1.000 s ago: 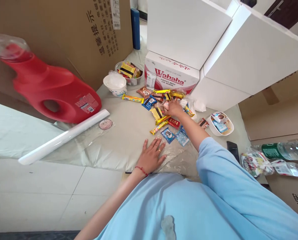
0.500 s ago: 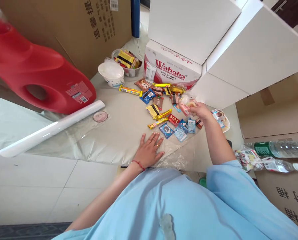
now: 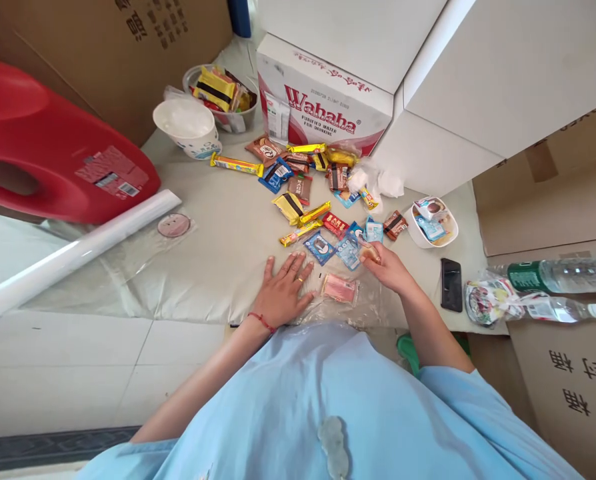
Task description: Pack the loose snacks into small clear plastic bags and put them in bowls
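Observation:
My left hand (image 3: 282,288) lies flat with fingers spread on the clear plastic sheet (image 3: 198,273) over the low surface. My right hand (image 3: 384,265) is closed on a small wrapped snack (image 3: 369,253), held just above the sheet. A pink wrapped snack (image 3: 339,288) lies between my two hands. Beyond them is a scattered heap of wrapped sweets and snacks (image 3: 308,190), with several small blue packets (image 3: 349,247) nearest my right hand.
A red detergent jug (image 3: 53,153) and a white roll (image 3: 73,250) lie left. A white paper bowl (image 3: 187,127), a clear bowl of snacks (image 3: 223,97) and a Wahaha carton (image 3: 323,100) stand behind. Right: white bowl (image 3: 433,223), phone (image 3: 451,283), water bottle (image 3: 563,275).
My right hand drew back from the far heap toward me with snacks. A pink snack now lies on the sheet between my hands. The left hand stayed flat.

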`<state>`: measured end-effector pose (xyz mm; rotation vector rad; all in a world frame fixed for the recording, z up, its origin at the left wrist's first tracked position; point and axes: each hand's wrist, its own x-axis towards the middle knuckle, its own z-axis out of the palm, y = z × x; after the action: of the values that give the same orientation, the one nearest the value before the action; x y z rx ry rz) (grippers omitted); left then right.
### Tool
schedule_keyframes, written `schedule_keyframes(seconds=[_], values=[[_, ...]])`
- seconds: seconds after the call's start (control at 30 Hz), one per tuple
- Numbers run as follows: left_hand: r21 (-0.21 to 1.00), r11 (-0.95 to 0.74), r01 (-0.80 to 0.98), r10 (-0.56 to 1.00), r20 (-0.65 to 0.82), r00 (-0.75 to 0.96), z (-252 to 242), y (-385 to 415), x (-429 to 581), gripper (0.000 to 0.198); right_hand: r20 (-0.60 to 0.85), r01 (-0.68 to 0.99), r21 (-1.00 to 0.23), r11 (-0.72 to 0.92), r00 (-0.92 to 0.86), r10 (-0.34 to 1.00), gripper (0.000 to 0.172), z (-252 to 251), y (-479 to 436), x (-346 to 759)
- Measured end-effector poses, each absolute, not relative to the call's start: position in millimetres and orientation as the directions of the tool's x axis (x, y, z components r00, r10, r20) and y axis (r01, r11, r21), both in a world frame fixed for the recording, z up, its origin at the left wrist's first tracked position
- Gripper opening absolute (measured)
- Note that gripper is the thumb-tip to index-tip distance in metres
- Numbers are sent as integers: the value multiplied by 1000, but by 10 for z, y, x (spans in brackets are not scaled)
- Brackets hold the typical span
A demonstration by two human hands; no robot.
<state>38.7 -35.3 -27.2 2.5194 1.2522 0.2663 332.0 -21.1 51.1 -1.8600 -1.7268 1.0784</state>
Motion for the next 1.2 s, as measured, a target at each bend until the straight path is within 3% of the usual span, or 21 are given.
schedule_keyframes(seconds=[0.13, 0.27, 0.4, 0.6, 0.83, 1.0, 1.2], values=[[349, -569, 745, 801, 27, 599, -260, -351, 389, 65, -147, 884, -467, 0, -78, 986, 47, 574, -512, 3080], [355, -570, 741, 802, 43, 596, -257, -351, 387, 64, -236, 969, -226, 96, -151, 960, 72, 393, -799, 2694], [366, -569, 736, 801, 44, 598, -257, -347, 392, 63, -222, 960, -224, 170, -220, 950, 81, 301, -901, 2699], [357, -549, 756, 816, 33, 577, -272, -373, 394, 66, -198, 942, -220, 256, -300, 933, 63, 302, -885, 2798], [331, -513, 792, 845, 31, 535, -332, -455, 321, 73, -169, 939, -277, 203, -256, 952, 48, 329, -800, 3037], [336, -512, 791, 844, 24, 536, -335, -447, 324, 77, -72, 890, -356, 286, -331, 941, 52, 445, -701, 3085], [378, -484, 789, 862, 51, 504, -318, -405, 258, 72, -190, 887, -312, 341, -409, 892, 58, 323, -613, 2822]])
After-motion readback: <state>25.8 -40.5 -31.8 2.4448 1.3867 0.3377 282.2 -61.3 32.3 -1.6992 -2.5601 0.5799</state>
